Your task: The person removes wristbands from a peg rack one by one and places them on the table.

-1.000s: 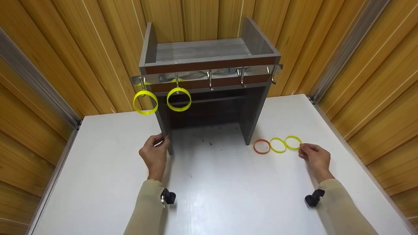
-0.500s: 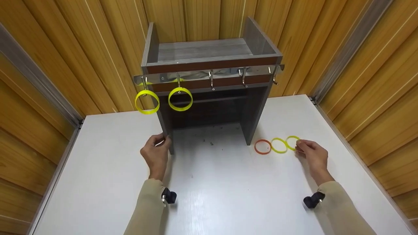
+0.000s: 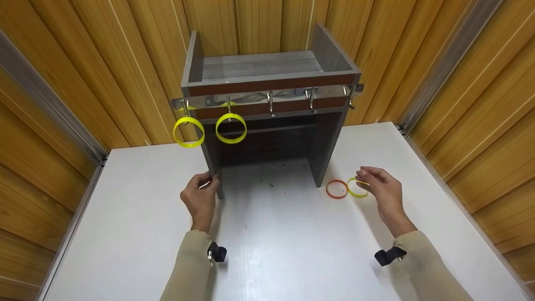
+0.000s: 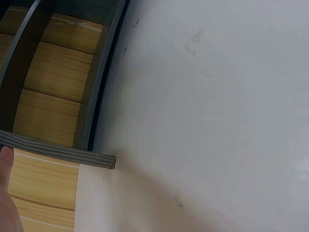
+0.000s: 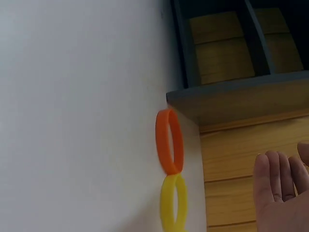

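My left hand (image 3: 207,180) grips the front edge of the left side panel of a grey shelf unit (image 3: 267,77); that panel edge (image 4: 53,153) and part of the hand show in the left wrist view. My right hand (image 3: 364,177) hovers above the white table (image 3: 292,234), pinching a yellow ring (image 3: 363,183), of which only a sliver shows under the fingers. An orange ring (image 3: 327,189) and a yellow ring (image 3: 356,195) lie side by side on the table left of that hand. The right wrist view shows the orange ring (image 5: 169,141), the lying yellow ring (image 5: 174,203) and my fingers (image 5: 277,193).
A metal hook rail (image 3: 292,93) runs across the unit's front. Yellow rings hang on its two leftmost hooks (image 3: 189,144) (image 3: 231,140); the other hooks are bare. Wooden slat walls (image 3: 83,62) enclose the table on three sides.
My right hand closed on the rightmost yellow ring, then lifted and moved left with it; that ring no longer lies on the table. The left hand stayed on the panel.
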`<state>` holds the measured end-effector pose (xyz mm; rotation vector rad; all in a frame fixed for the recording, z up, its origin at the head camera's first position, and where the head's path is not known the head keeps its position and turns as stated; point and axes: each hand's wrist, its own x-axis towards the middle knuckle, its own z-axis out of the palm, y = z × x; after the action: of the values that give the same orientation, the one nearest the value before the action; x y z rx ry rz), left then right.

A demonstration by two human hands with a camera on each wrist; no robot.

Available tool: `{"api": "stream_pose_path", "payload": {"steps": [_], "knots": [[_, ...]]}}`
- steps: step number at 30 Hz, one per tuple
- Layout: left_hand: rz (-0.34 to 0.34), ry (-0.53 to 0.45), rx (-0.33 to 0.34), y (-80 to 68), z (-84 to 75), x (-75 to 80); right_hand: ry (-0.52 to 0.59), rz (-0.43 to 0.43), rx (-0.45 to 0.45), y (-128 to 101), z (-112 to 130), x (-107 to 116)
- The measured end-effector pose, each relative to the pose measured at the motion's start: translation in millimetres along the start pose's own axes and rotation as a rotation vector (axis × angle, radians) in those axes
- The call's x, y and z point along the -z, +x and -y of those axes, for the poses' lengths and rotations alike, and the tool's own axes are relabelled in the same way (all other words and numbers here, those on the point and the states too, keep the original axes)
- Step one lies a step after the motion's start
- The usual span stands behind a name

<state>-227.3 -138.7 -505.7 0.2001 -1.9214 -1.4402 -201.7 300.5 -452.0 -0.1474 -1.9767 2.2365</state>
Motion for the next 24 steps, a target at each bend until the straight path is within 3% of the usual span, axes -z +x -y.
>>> {"api": "stream_pose_path", "payload": {"steps": [9,24], "knots": [[-0.004,-0.011,-0.025,0.5,1.5,-0.3,-0.093,0.074,0.052,-5,14,-37],[-0.019,-0.010,-0.023,1.4,1.2,-0.9,-0.018,0.206,0.157,-6,22,-97]]}}
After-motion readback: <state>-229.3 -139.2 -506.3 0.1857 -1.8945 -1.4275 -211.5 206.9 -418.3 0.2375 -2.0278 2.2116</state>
